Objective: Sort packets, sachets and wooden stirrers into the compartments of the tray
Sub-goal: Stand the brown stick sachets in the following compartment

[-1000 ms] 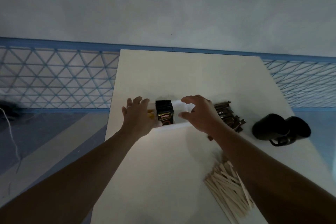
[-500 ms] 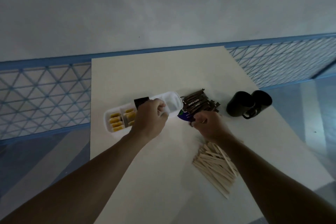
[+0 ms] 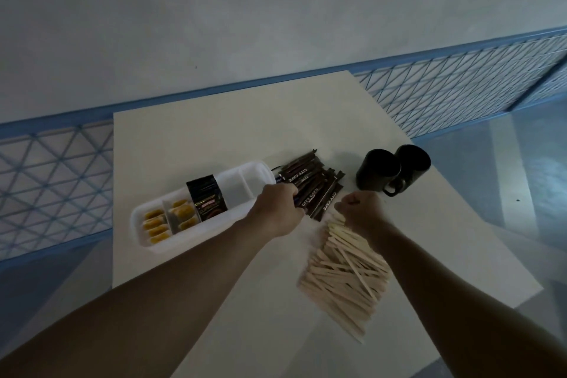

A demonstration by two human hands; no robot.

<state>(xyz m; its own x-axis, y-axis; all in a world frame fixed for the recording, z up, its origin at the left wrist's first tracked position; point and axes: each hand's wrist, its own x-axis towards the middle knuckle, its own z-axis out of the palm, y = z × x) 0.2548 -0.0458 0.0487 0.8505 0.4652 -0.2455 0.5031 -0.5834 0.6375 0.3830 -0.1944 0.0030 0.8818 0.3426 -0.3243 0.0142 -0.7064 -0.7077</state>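
The person's two bare forearms reach in from the near edge over the white desk [image 3: 214, 138]. Between them, nearest the camera, lies a loose heap of pale wooden stirrers [image 3: 343, 279], fanned out flat on the desk.

The right hand [image 3: 359, 209] sits at the far tip of that heap, its fingers curled tight into a fist with the knuckles up. The ends of the topmost stirrers run right up under it, but I cannot tell whether the fingers have hold of any.

The left hand [image 3: 277, 209] is just to the left, well apart from the stirrers. It lies back-up at the near left corner of a pile of brown stick sachets [image 3: 310, 181] printed with white lettering. Its fingers are bent down over the pile's edge with their tips hidden, and they seem to grip a sachet there. The hand also lies against the right end of a long white plastic tray [image 3: 138, 224] with rounded ends and cross walls.

The tray lies slantwise on the desk, left of the sachets and touching them or nearly so. Its two leftmost compartments hold small yellow packets [image 3: 155, 224], and the next one holds a black packet [image 3: 207, 198] standing upright.

Beyond the right hand, two black mugs [image 3: 379, 170] stand side by side and touching, near the desk's right edge. Behind the desk runs a blue mesh railing [image 3: 55, 181] below a grey wall [image 3: 276, 9].
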